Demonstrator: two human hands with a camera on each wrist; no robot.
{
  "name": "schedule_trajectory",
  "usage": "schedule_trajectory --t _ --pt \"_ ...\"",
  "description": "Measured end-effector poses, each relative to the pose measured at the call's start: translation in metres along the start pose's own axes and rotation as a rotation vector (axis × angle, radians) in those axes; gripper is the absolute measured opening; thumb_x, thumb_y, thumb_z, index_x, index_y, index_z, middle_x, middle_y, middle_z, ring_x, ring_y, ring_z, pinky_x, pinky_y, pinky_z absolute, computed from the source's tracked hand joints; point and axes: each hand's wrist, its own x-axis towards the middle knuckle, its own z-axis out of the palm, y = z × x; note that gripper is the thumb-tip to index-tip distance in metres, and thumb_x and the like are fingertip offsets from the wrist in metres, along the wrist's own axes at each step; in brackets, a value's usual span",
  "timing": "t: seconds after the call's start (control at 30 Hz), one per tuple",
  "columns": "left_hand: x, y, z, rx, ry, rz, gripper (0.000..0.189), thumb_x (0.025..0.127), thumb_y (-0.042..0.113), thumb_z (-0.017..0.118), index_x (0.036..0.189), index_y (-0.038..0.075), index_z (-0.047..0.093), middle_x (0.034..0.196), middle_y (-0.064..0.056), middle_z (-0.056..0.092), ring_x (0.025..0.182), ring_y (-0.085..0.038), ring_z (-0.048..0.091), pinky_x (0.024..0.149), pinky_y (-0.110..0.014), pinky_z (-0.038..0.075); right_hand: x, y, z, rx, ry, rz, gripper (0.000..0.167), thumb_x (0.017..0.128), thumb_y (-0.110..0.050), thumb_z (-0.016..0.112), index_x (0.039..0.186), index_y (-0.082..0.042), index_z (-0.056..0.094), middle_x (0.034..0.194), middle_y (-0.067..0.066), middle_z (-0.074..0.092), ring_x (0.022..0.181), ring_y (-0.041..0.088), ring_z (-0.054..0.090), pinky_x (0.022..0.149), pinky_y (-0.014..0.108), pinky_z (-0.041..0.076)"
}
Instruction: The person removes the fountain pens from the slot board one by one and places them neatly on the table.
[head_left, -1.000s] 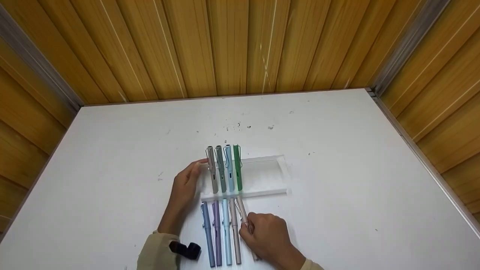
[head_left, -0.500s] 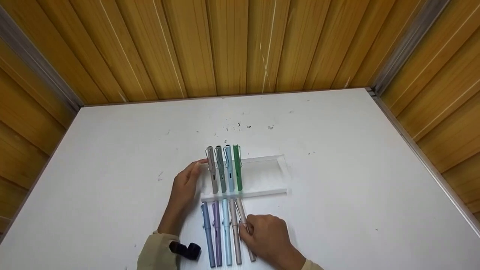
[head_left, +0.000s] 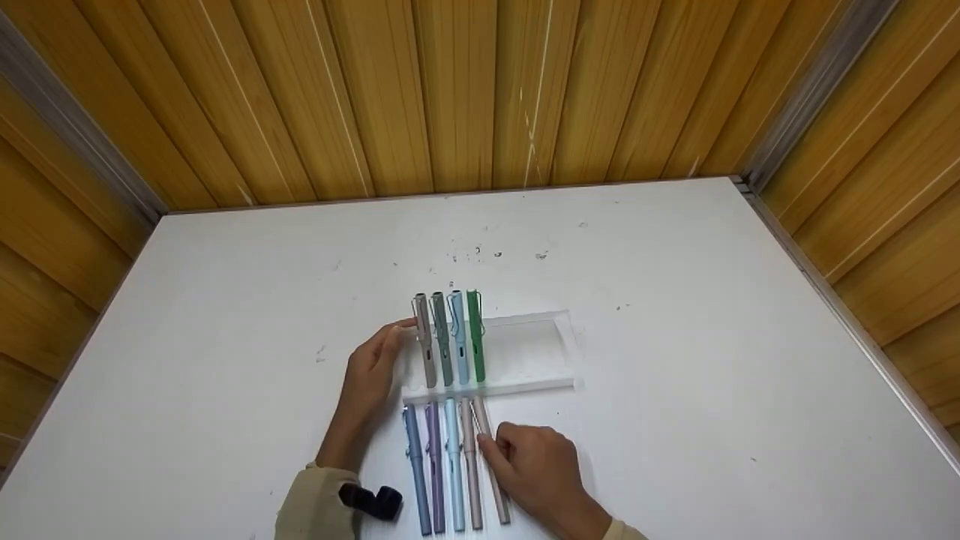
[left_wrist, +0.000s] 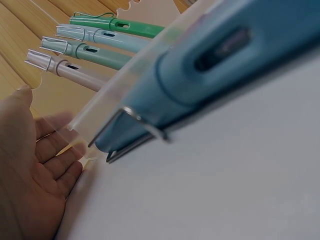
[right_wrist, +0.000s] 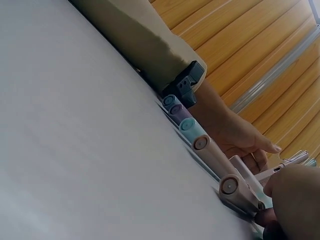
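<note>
My left hand holds the left end of a translucent white pen stand, thumb in front and fingers behind the clear side. Four capped pens lean in its left part: a greyish-brown pen, a grey-green pen, a light blue pen and a green pen. My right hand pinches the rightmost pinkish-beige pen of the front row, its tail low at the tabletop in the right wrist view. The fingers' undersides are partly hidden there.
Left of that pen lie another pinkish-beige pen, a pale blue pen, a purple pen and a slate-blue pen. A black device sits on the left sleeve. Wood-look panels border the white table.
The right pinkish-beige pen's tail has swung slightly left, nearer its neighbour. My right thumb has slid a little up along it. My left hand and the stand stay put.
</note>
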Motion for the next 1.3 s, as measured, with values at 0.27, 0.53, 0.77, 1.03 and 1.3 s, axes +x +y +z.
schedule_trajectory --t 0.27,0.53,0.77,1.03,1.3 --pt "0.0004 -0.0006 -0.0006 -0.006 0.002 0.003 0.041 0.109 0.039 0.041 0.131 0.016 0.066 0.137 -0.003 0.063 0.137 -0.025 0.050 0.117 -0.047 0.035 0.0031 0.0014 -0.0009 0.124 0.025 0.061 0.042 0.095 -0.033 0.069 0.058 -0.024 0.052 0.047 -0.019 0.035 0.045 -0.006 0.031 0.042 0.016 0.024" --pt "0.0000 -0.0012 -0.0012 -0.004 0.004 0.008 0.039 0.109 0.038 0.041 0.130 0.017 0.067 0.136 -0.002 0.064 0.137 -0.024 0.050 0.117 -0.046 0.036 0.0041 0.0025 0.0001 0.151 0.017 0.050 0.037 0.095 -0.033 0.070 0.061 -0.025 0.057 0.049 -0.019 0.039 0.047 -0.006 0.034 0.044 0.016 0.027" --pt "0.0001 -0.0012 -0.0011 -0.018 0.006 0.014 0.039 0.109 0.036 0.042 0.130 0.014 0.067 0.136 -0.004 0.064 0.137 -0.025 0.051 0.117 -0.046 0.036 0.0041 0.0025 -0.0003 0.144 0.024 0.057 0.035 0.094 -0.030 0.071 0.062 -0.025 0.057 0.050 -0.019 0.040 0.047 -0.005 0.035 0.045 0.016 0.028" --pt "-0.0006 -0.0001 0.0004 0.000 -0.001 -0.015 0.041 0.108 0.042 0.040 0.132 0.020 0.065 0.140 0.000 0.061 0.139 -0.024 0.048 0.118 -0.048 0.034 0.0042 0.0027 -0.0007 0.148 -0.002 0.042 0.035 0.094 -0.026 0.071 0.061 -0.025 0.059 0.051 -0.018 0.052 0.046 -0.007 0.039 0.044 0.016 0.034" --pt "0.0002 -0.0013 0.0006 -0.008 0.004 -0.004 0.041 0.109 0.040 0.040 0.131 0.017 0.067 0.138 -0.003 0.062 0.138 -0.025 0.049 0.117 -0.049 0.034 0.0039 0.0032 -0.0003 0.145 0.009 0.013 0.035 0.093 -0.023 0.072 0.061 -0.024 0.059 0.052 -0.018 0.053 0.046 -0.008 0.038 0.043 0.016 0.035"
